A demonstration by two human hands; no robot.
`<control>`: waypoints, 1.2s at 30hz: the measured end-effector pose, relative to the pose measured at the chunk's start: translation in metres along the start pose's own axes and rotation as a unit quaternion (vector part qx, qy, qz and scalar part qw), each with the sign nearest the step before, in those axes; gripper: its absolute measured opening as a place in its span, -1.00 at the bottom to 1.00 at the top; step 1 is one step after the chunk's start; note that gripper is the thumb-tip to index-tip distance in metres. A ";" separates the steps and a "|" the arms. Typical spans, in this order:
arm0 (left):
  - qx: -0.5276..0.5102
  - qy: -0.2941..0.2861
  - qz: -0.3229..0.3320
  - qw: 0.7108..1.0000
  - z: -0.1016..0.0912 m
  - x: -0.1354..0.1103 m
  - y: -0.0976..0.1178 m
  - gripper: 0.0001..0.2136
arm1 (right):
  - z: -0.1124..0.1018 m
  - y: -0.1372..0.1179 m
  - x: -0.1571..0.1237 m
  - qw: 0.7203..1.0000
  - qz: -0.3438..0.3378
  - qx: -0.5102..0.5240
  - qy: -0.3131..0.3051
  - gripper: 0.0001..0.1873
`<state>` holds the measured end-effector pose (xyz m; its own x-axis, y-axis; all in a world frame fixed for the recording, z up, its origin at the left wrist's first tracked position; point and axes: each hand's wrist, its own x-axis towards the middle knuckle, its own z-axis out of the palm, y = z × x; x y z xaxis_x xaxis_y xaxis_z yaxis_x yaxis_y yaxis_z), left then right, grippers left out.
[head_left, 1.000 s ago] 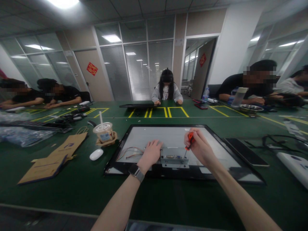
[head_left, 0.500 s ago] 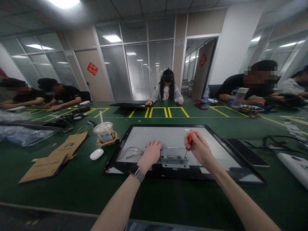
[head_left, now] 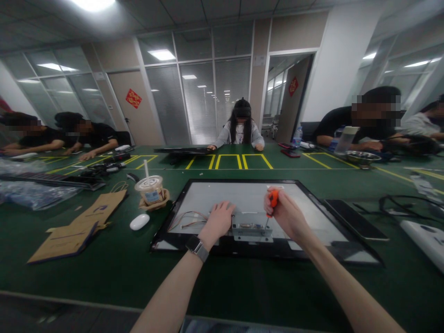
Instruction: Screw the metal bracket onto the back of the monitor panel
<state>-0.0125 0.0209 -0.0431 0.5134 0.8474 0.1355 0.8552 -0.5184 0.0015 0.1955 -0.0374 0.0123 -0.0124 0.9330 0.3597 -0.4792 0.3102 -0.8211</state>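
The right hand (head_left: pixel 288 212) pinches the orange handle of a screwdriver (head_left: pixel 274 198), whose thin shaft slants down to the right end of a metal bracket (head_left: pixel 252 232). The left hand (head_left: pixel 218 221) lies palm down with its fingers stretched out at the bracket's left end, a watch (head_left: pixel 197 249) on its wrist. The bracket sits near the middle of the near edge of a screen panel (head_left: pixel 204 192), flat on the green desk (head_left: pixel 243 289). Thin wires (head_left: pixel 189 221) lie on the panel, left of that hand.

Left of the panel, a clear cup (head_left: pixel 151 194) stands upright in a brown paper holder (head_left: pixel 163 202), with a lid, a straw (head_left: pixel 146 168) poking through it and a pale drink showing through the wall. Farther left, a brown paper bag (head_left: pixel 65 240) lies flattened; I cannot tell whether anything is inside. At the far left, a clear plastic bag (head_left: pixel 38 195) lies crumpled, its contents too blurred to name.

At the far right, a metal bowl (head_left: pixel 363 158) stands near a tumbler (head_left: pixel 344 142) with a pale lid; what the bowl holds is hidden. Farther left stands a clear bottle (head_left: pixel 297 138)
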 end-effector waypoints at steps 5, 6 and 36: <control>0.001 0.002 0.002 1.000 0.000 0.000 0.001 -0.54 | 0.000 0.004 -0.001 0.999 -0.033 -0.021 0.014 -0.71; 0.000 0.001 0.000 1.000 0.000 0.000 0.001 -0.54 | 0.000 0.005 -0.001 0.999 -0.037 -0.022 0.015 -0.71; -0.004 -0.013 -0.006 1.000 -0.003 0.000 0.002 -0.53 | 0.002 0.000 -0.004 0.998 -0.040 -0.047 -0.030 -0.75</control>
<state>-0.0111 0.0193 -0.0400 0.5051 0.8560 0.1106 0.8606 -0.5091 0.0102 0.1937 -0.0420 0.0117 -0.0309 0.8931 0.4488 -0.3968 0.4012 -0.8256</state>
